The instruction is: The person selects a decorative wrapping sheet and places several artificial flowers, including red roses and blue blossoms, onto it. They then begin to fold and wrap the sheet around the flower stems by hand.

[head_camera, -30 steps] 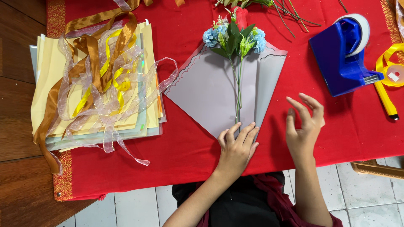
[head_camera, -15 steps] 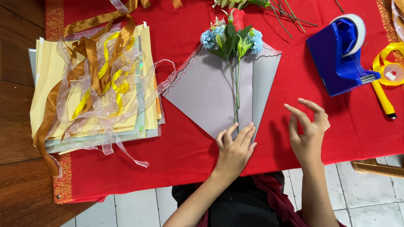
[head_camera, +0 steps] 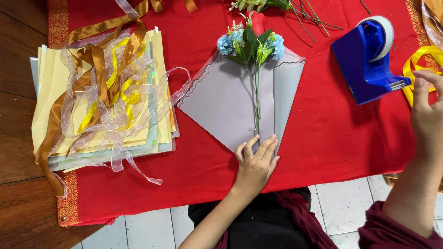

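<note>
Head view: a small bouquet [head_camera: 251, 46] of blue flowers, green leaves and one red bloom is laid on a grey wrapping sheet [head_camera: 226, 103], whose right side is already folded over beside the stems [head_camera: 256, 103]. The sheet rests on the red cloth [head_camera: 323, 138] covering the worktop. At the lower point of the grey sheet, the left hand [head_camera: 256, 163] is pressed flat, fingers spread and open, so that the stem ends and the paper tip are pinned; nothing is gripped by it. Well to the right of the sheet, the right hand [head_camera: 427, 115] is raised near a blue tape dispenser [head_camera: 369, 60], fingers loosely curled and holding nothing; whether the dispenser is touched cannot be told. A yellow ribbon roll [head_camera: 422, 62] lies just beyond the dispenser. Well to the left of the sheet, a stack of pale yellow papers [head_camera: 50, 97] is covered by tangled ribbons [head_camera: 110, 92] in gold, yellow and clear.

A risk is judged in the fold: only the tip is held down, so the folded flap could spring open or the stems could roll off centre if pressure is eased while the other hand is occupied away from the sheet. The dispenser could also slide on the cloth if tape is pulled with one hand.
</note>
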